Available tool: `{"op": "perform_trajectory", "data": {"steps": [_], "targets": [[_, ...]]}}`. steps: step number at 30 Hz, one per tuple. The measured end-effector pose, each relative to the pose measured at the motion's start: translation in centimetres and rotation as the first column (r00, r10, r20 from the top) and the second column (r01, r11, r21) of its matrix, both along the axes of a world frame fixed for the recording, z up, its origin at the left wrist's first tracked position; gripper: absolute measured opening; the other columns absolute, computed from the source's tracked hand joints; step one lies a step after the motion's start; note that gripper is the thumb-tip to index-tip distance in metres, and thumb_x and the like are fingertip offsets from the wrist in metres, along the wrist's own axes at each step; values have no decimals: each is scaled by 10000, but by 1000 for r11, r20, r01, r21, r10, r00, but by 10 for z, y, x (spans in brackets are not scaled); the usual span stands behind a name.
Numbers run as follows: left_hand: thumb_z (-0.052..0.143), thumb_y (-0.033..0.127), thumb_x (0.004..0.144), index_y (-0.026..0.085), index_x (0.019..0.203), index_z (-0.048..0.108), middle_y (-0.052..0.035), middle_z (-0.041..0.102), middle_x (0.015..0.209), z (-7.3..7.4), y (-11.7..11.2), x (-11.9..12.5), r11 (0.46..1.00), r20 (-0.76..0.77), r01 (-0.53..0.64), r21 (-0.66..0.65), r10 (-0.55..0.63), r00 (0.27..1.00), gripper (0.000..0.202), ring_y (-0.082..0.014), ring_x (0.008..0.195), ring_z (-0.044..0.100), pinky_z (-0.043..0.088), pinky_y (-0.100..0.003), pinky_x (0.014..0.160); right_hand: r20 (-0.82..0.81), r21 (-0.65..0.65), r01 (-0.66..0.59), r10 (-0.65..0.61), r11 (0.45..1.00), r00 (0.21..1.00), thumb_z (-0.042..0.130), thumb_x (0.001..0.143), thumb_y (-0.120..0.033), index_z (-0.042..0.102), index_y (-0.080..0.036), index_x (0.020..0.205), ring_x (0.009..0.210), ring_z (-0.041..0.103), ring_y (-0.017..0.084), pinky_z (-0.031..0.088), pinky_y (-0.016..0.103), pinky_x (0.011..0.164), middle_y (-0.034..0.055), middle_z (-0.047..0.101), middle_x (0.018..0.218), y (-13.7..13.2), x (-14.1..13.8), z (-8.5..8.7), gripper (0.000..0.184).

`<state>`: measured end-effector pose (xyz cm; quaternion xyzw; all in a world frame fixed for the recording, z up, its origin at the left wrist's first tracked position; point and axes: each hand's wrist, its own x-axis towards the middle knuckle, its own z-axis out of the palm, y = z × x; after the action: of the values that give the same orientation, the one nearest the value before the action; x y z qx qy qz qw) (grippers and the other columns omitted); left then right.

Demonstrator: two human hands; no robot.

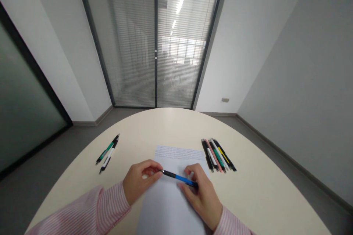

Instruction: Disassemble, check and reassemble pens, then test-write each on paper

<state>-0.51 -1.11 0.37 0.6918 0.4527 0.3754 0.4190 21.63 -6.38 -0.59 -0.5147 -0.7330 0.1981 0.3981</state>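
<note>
A blue and black pen is held level over a white sheet of paper on a round cream table. My right hand grips the blue rear half of the pen. My left hand pinches its black tip end with thumb and fingers. Both hands rest on or just over the paper. Faint lines of writing cross the sheet's far end.
Several pens lie side by side to the right of the paper. Two more pens, green-black and white-black, lie to the left. Beyond the table's far edge are grey floor, white walls and a glass door with blinds.
</note>
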Motion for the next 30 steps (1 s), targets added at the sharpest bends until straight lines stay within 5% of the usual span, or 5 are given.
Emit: {"op": "perform_trajectory", "data": {"steps": [6, 13, 20, 24, 30], "targets": [[646, 278, 714, 149, 805, 694, -46, 714, 764, -3, 1, -1, 1000, 16, -4, 18, 4, 1000, 165, -170, 703, 658, 530, -227, 665, 4, -10, -44, 44, 999, 999, 378, 948, -252, 543, -210, 748, 679, 551, 152, 419, 258, 635, 6, 532, 716, 0, 0, 1, 263], [650, 270, 726, 154, 799, 693, -40, 710, 756, -9, 2, -2, 998, 18, -6, 55, 5, 1000, 144, -167, 693, 651, 522, -229, 651, -33, -15, 56, -56, 998, 998, 580, 819, -261, 559, -200, 827, 587, 518, 139, 400, 235, 545, -15, 564, 689, -1, -2, 3, 65], [640, 248, 736, 148, 771, 685, -41, 697, 747, -2, -1, -2, 995, -13, 44, 88, -43, 999, 115, -158, 669, 635, 519, -231, 644, -205, -138, 71, -98, 988, 974, 573, 833, -392, 646, -170, 669, 458, 418, 106, 317, 240, 472, -43, 454, 481, 0, -1, 6, 286], [614, 242, 748, 134, 817, 659, -62, 693, 791, -2, -5, 0, 996, 16, 77, 42, -77, 997, 136, -168, 717, 646, 527, -251, 693, -675, -276, -4, -191, 961, 713, 780, 651, -343, 676, -168, 817, 398, 356, 77, 268, 202, 376, -66, 454, 466, 6, 2, 5, 263], [618, 236, 775, 174, 1099, 566, -41, 622, 870, -15, -16, 0, 891, -217, 342, 299, -285, 934, 333, -141, 692, 569, 482, -231, 633, -898, -179, -19, -155, 984, 412, 573, 809, -512, 561, -242, 760, 684, 560, 148, 506, 307, 635, -8, 553, 788, 26, 18, 38, 275]]}}
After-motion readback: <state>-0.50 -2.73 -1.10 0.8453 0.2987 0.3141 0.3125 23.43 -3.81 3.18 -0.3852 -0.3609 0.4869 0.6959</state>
